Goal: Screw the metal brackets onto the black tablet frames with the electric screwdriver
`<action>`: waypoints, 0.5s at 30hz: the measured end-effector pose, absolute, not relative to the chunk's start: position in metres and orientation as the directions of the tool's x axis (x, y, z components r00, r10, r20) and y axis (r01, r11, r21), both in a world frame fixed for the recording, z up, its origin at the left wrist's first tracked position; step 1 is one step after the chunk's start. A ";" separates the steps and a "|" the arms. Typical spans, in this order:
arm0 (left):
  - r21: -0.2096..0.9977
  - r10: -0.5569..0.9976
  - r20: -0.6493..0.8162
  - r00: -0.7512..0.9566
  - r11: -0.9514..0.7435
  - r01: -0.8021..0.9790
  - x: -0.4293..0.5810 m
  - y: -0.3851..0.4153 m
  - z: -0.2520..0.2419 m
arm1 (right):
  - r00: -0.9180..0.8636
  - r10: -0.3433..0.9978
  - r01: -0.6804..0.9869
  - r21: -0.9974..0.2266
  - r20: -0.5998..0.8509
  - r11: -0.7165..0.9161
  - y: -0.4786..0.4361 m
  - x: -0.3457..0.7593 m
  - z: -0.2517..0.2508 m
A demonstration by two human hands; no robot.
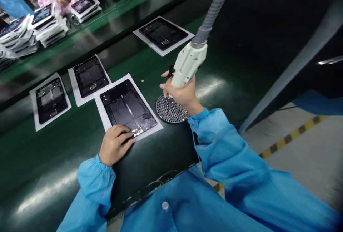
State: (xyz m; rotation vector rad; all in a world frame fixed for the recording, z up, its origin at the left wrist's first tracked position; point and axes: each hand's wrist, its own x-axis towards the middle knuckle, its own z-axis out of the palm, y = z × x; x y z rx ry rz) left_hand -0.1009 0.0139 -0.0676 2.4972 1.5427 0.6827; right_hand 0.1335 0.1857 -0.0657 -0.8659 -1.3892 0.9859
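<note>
A black tablet housing lies open-side up on a white sheet in front of me, with a small circuit board at its near end. My left hand is closed at the near left edge of that housing, fingers bent and fingertips beside the board. In my right hand is a white handheld tool with a ribbed grey hose running upward. Directly below the tool is a round perforated metal disc; whether the two are joined, I cannot tell.
More tablet housings on white sheets lie on the green bench: one at far left, another beside it, one further back. Across a raised ledge, a person in pink handles sheets near stacks. A grey pole slants at right.
</note>
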 end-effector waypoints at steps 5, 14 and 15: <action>0.279 0.897 0.300 0.325 -0.408 0.869 -0.104 0.020 -0.083 | -0.026 0.918 -0.029 -0.919 0.395 0.394 0.183 0.135 -0.058; 0.222 0.935 0.291 0.203 -0.272 0.936 -0.083 0.032 -0.100 | -0.168 0.915 -0.187 -0.923 0.366 0.335 0.141 0.095 -0.034; 0.226 0.939 0.276 0.205 -0.271 0.936 -0.083 0.032 -0.099 | -0.206 0.912 -0.178 -0.930 0.355 0.322 0.136 0.087 -0.035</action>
